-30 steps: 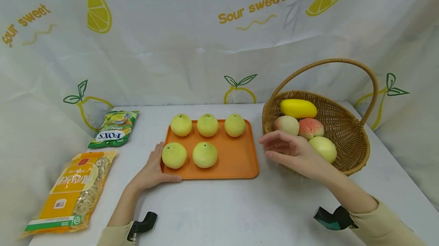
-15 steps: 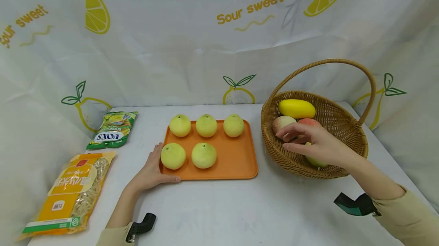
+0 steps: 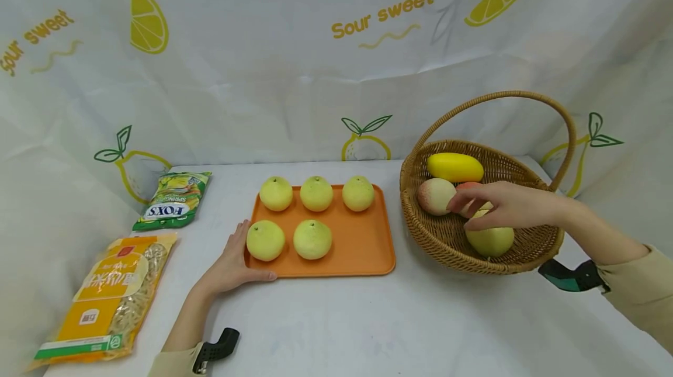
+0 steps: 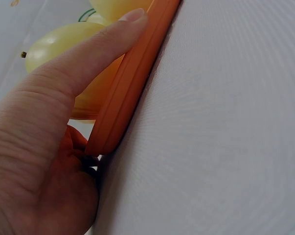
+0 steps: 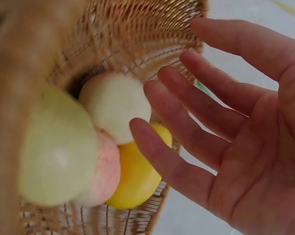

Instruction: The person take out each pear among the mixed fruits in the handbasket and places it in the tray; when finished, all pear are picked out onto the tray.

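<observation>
My left hand [image 3: 229, 266] rests at the near left corner of an orange tray [image 3: 363, 248], thumb along the front rim and fingers beside the left edge. In the left wrist view the straight thumb [image 4: 83, 63] overlaps the tray's rim. Several round yellow-green pears stand on the tray, among them a front left pear [image 3: 266, 241]. My right hand [image 3: 505, 204] hovers over a wicker basket [image 3: 436, 245], holding nothing, fingers spread apart in the right wrist view. Inside lie a pear [image 3: 491, 242], a pale peach [image 3: 436, 196], a mostly hidden pink peach [image 5: 105, 169] and a yellow mango-like fruit [image 3: 454, 167].
A tall arched handle [image 3: 505, 94] rises over the basket. On the left lie a green FOX'S candy bag [image 3: 173, 200] and an orange noodle-like packet [image 3: 107, 298]. A white printed cloth [image 3: 263, 85] hangs behind the white table [image 3: 336, 324].
My right hand has moved right, from the basket's left rim to above the pear inside. The left hand and the tray have stayed in place.
</observation>
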Motion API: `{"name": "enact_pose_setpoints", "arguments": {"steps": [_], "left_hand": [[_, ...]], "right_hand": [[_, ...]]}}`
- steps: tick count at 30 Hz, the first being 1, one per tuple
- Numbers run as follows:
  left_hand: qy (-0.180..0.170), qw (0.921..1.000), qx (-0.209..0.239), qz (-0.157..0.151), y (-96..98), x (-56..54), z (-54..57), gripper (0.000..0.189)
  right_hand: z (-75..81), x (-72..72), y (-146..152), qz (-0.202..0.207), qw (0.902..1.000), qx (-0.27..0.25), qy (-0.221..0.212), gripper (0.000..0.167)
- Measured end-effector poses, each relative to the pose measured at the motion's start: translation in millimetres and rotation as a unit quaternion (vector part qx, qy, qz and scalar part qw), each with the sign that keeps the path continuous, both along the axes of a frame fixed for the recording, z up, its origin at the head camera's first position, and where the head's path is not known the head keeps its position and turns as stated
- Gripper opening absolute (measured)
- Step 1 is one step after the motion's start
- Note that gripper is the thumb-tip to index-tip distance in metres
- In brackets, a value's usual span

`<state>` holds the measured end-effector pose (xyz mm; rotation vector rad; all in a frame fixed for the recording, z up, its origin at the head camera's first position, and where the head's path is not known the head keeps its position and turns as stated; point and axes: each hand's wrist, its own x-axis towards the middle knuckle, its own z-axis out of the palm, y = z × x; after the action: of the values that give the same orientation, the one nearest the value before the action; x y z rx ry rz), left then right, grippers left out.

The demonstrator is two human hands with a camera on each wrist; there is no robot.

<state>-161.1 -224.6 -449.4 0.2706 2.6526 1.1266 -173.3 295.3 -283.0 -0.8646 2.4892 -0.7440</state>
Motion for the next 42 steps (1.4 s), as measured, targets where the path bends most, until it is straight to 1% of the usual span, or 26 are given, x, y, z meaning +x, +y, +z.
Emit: {"name": "enact_pose_setpoints", "arguments": {"steps": [5, 12, 17, 20, 22, 27, 30, 37, 42], "left_hand": [[0.001, 1.0000, 0.001, 0.000, -0.9, 1.2, -0.1, 0.136], [0.000, 1.0000, 0.006, 0.001, -0.3, 1.9, -2.0, 0.136], [-0.004, 1.0000, 0.004, 0.000, 0.6, 1.5, -1.2, 0.135], [-0.005, 1.0000, 0.002, 0.001, 1.0, 1.5, -1.4, 0.135], [-0.005, 1.0000, 0.002, 0.002, 0.9, 1.6, -1.4, 0.136], [-0.002, 1.0000, 0.004, 0.000, 1.1, 1.5, -1.4, 0.136], [0.000, 1.0000, 0.005, -0.001, 1.7, 1.7, -0.8, 0.136], [0.002, 1.0000, -0.004, 0.002, 1.1, 0.8, 0.2, 0.136], [0.001, 1.0000, -0.004, 0.002, 0.4, 0.1, 0.2, 0.136]], "right_hand": [[0.8, -10.2, 10, -0.012, 0.9976, 0.059, -0.034, 0.034], [-0.2, -23.6, 18, -0.010, 0.9905, 0.117, -0.071, 0.040], [-1.9, -27.9, 21, -0.012, 0.9814, 0.168, -0.091, 0.048], [-4.3, -30.2, 23, -0.006, 0.9784, 0.186, -0.089, 0.051], [-6.4, -31.6, 24, 0.000, 0.9785, 0.187, -0.088, 0.053], [-11.2, -33.1, 23, 0.014, 0.9760, 0.193, -0.101, 0.068], [-12.9, -34.1, 21, 0.023, 0.9731, 0.203, -0.105, 0.073], [-13.3, -34.0, 16, 0.032, 0.9656, 0.242, -0.088, 0.074], [-12.9, -32.3, 16, 0.038, 0.9615, 0.259, -0.082, 0.071]]}}
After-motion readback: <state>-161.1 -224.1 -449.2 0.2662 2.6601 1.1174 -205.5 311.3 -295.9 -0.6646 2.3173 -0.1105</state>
